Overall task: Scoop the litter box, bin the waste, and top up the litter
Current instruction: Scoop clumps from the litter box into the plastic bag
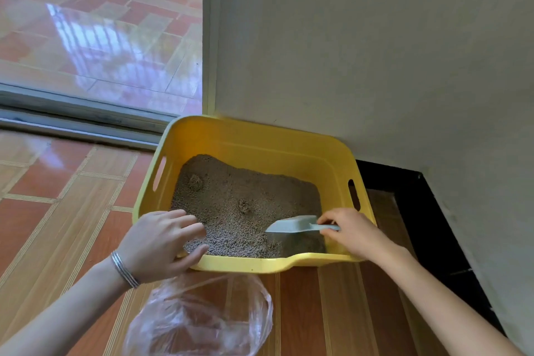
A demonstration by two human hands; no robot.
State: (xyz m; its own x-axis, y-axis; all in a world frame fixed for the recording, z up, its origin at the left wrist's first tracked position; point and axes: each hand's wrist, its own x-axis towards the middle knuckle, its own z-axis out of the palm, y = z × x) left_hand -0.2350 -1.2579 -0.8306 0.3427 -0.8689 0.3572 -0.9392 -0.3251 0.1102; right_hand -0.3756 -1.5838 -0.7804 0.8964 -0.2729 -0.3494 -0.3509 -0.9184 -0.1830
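Observation:
A yellow litter box (254, 141) sits on the floor against the wall, holding grey litter (231, 199) with two small clumps (244, 206) on its surface. My left hand (161, 243) grips the box's near left rim, thumb outside and fingers over the litter. My right hand (351, 230) holds the handle of a pale blue-grey scoop (291, 224), whose blade lies on the litter at the near right. A clear plastic bag (202, 318) lies open on the floor just in front of the box.
A grey wall (375, 52) rises right behind the box. A sliding door track (75, 118) and glass lie to the left. Dark skirting (427, 225) runs along the right. Tiled floor (57, 211) spreads out on the left.

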